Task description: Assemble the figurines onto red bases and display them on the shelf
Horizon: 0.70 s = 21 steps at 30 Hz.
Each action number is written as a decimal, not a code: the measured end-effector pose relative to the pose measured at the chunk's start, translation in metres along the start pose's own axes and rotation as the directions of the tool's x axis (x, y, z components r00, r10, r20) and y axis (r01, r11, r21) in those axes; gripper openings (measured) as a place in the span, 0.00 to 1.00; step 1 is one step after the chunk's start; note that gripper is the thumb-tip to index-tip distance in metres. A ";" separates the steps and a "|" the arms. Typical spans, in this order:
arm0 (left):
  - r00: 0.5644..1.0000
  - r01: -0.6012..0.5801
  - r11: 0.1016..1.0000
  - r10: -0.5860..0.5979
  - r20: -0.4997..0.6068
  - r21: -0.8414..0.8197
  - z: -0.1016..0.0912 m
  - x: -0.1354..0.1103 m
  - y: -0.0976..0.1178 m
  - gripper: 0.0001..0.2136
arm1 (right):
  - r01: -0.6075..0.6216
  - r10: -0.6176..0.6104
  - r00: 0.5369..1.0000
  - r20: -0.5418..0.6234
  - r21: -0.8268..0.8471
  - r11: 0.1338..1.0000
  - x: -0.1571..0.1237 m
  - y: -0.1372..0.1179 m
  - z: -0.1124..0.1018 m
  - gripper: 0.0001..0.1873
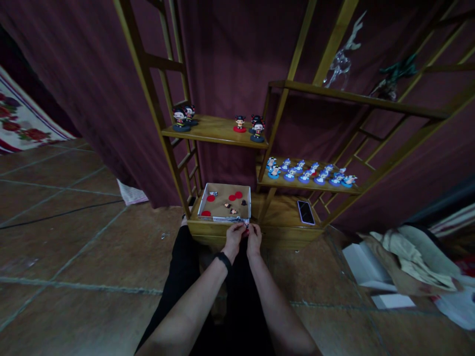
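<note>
Close together in front of the low shelf, my left hand (233, 238) and my right hand (254, 239) pinch a small figurine (246, 226) between their fingertips. It shows a pale top and some red lower down; the fingers cover most of it. Just beyond the hands is a shallow cardboard box (224, 189) on the bottom shelf. Inside lie several red discs (238, 195), two small figurine pieces (233, 211), a dark piece (244, 202) and a white-and-dark piece (213, 194).
Dark-haired figurines (180, 118) and a red-based figurine (240, 123) stand on the upper left shelf. Blue-and-white figurines (306, 176) line the middle right shelf. A phone (306, 212) lies on the bottom shelf. Glass ornament (339, 66) stands higher up; white boxes (367, 267) are at right.
</note>
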<state>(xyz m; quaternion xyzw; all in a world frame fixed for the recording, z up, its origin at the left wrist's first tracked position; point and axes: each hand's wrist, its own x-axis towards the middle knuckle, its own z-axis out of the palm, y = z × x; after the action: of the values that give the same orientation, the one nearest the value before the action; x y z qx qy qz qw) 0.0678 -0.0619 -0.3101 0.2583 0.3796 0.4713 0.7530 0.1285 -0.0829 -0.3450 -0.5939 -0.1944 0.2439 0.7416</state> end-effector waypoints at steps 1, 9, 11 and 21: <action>1.000 -0.004 1.000 0.004 -0.003 -0.003 0.000 0.001 -0.001 0.10 | -0.001 0.001 1.000 0.003 0.002 1.000 0.000 -0.001 0.000 0.13; 0.999 -0.018 1.000 0.018 0.030 -0.004 -0.004 0.003 -0.004 0.10 | 0.012 -0.012 1.000 0.027 -0.006 1.000 -0.001 -0.003 0.000 0.13; 0.999 -0.042 0.999 0.042 0.029 -0.001 -0.005 0.004 -0.005 0.09 | 0.024 -0.024 0.999 0.030 -0.021 0.999 -0.002 -0.002 0.000 0.13; 0.977 -0.212 0.961 0.214 0.007 0.179 -0.008 0.008 -0.009 0.09 | -0.043 0.041 0.998 0.037 0.040 0.998 -0.005 0.004 0.005 0.15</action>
<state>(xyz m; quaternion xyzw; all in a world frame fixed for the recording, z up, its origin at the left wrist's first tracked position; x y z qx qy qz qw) 0.0677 -0.0579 -0.3239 0.3610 0.3950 0.5153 0.6694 0.1208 -0.0815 -0.3483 -0.5782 -0.1902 0.2738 0.7446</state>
